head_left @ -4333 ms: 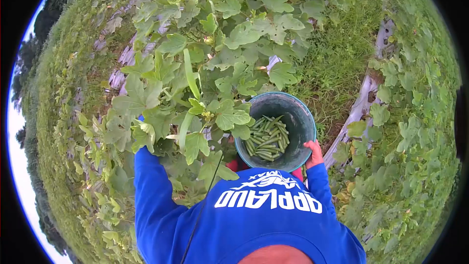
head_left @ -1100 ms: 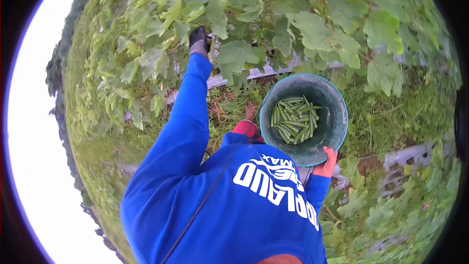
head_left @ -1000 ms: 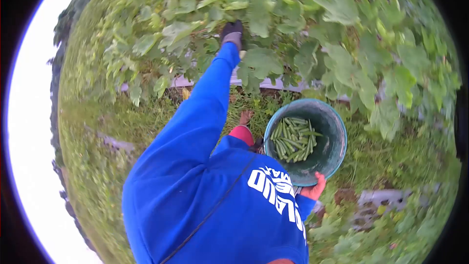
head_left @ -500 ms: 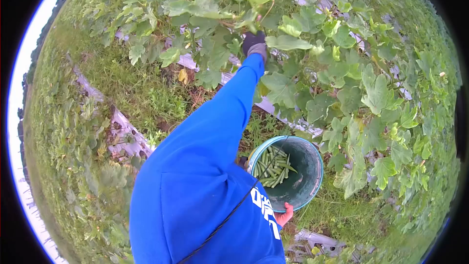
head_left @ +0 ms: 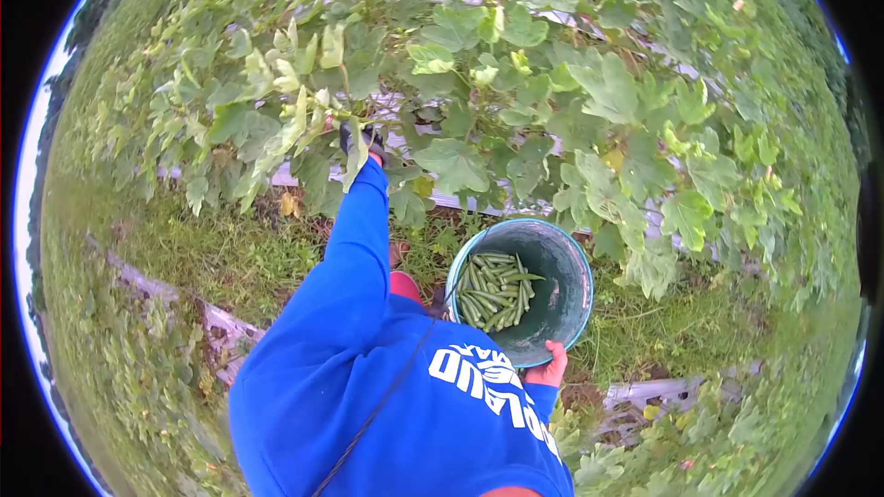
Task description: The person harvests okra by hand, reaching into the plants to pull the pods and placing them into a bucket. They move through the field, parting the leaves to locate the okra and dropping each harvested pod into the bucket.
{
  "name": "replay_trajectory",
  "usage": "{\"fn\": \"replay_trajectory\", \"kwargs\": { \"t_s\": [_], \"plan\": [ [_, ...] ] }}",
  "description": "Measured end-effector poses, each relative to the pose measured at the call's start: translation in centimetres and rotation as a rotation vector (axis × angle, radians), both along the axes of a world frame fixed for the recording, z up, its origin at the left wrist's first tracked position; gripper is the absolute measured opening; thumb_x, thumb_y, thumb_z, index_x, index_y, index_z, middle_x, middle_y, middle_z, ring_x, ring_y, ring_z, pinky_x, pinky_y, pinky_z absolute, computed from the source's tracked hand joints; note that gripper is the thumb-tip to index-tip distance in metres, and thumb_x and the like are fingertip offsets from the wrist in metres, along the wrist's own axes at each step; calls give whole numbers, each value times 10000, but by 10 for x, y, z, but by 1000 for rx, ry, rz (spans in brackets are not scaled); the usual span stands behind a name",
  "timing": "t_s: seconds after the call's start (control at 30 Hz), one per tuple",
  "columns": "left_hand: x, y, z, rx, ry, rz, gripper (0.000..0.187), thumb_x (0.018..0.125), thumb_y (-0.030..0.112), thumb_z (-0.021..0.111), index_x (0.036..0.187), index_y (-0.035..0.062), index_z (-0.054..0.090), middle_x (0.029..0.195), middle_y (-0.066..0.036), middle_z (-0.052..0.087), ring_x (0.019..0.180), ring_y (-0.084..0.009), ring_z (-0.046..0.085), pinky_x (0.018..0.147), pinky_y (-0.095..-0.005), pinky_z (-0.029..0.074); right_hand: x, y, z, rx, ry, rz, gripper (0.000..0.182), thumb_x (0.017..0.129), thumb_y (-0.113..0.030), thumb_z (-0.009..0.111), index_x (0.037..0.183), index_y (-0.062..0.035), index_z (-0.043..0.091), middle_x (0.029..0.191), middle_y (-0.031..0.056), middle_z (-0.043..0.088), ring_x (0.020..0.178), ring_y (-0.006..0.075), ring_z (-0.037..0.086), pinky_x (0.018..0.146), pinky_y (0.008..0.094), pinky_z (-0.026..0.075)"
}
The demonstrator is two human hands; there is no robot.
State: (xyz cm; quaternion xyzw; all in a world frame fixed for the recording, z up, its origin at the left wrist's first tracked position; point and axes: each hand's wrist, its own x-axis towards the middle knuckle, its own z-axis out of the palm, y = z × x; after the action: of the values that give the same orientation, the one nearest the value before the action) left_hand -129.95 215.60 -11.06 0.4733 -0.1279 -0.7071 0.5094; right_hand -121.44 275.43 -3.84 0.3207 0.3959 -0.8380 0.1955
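My left hand [head_left: 375, 142], in a dark glove, reaches in among the leaves of an okra plant [head_left: 452, 162]. A drooping leaf partly covers it, and its fingers are hidden, so whether it holds a pod or stem does not show. My right hand [head_left: 549, 364] grips the near rim of a teal bucket [head_left: 564, 308], fingers curled over the edge. The bucket is tilted, its mouth facing up toward me. Several green okra pods [head_left: 495, 290] lie in a heap on the left side inside it.
Dense okra foliage [head_left: 608, 92] fills the row in front. Pale plastic mulch [head_left: 230, 331] shows between plants, at left and lower right. Grass and weeds [head_left: 221, 253] cover the path. A reddish boot [head_left: 405, 285] stands beside the bucket, and a dark cord [head_left: 373, 419] crosses the blue sweatshirt.
My left hand has moved left along the row to another part of the foliage. The view has shifted, and the bucket appears slightly higher and further left, with my right hand still on its rim.
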Motion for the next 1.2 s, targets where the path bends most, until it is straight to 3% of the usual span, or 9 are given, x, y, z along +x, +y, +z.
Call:
{"fn": "replay_trajectory", "kwargs": {
  "t_s": [0.33, 0.37, 0.5, 0.63, 1.2],
  "plan": [
    [23, 19, -19, 50, 42, -26, 274, 796, 402, 578, 838, 133, 546, 670, -58, 538, 590, -231, 541, 568, -435, 423, 16, 30, -14, 32, 79, -157, 348, 736, -101, 606, 1082, -65, 580, 1060, 74, 621, 993, 241, 587, 913, 423, 460],
    [26, 24, -17, 56, 49, -26, 272, 795, 401, 577, 836, 134, 544, 667, -55, 533, 588, -230, 538, 565, -433, 421, 10, 30, 6, 30, 88, -167, 303, 733, -93, 610, 1034, -71, 585, 1024, 63, 619, 966, 228, 585, 897, 414, 460],
    [50, 43, -25, 88, 70, -16, 263, 794, 399, 573, 825, 140, 538, 656, -47, 515, 578, -224, 525, 557, -424, 413, 14, 40, 1, 25, 53, -237, 461, 702, -41, 596, 1156, -44, 516, 1058, 94, 586, 960, 256, 570, 864, 409, 482],
    [62, 61, -31, 124, 87, 5, 254, 793, 396, 570, 814, 146, 531, 644, -38, 497, 567, -218, 512, 548, -415, 404, 11, 47, 10, 49, 27, -263, 430, 696, -40, 594, 1120, -50, 525, 1020, 88, 591, 937, 246, 576, 851, 393, 483],
    [78, 23, 18, 289, 413, 308, 221, 787, 386, 553, 768, 171, 502, 593, -1, 420, 524, -191, 457, 510, -375, 369, -4, 55, 10, 50, 107, -212, 379, 733, -65, 567, 1111, -45, 547, 1041, 87, 599, 953, 218, 578, 860, 354, 472]
  ]
}}
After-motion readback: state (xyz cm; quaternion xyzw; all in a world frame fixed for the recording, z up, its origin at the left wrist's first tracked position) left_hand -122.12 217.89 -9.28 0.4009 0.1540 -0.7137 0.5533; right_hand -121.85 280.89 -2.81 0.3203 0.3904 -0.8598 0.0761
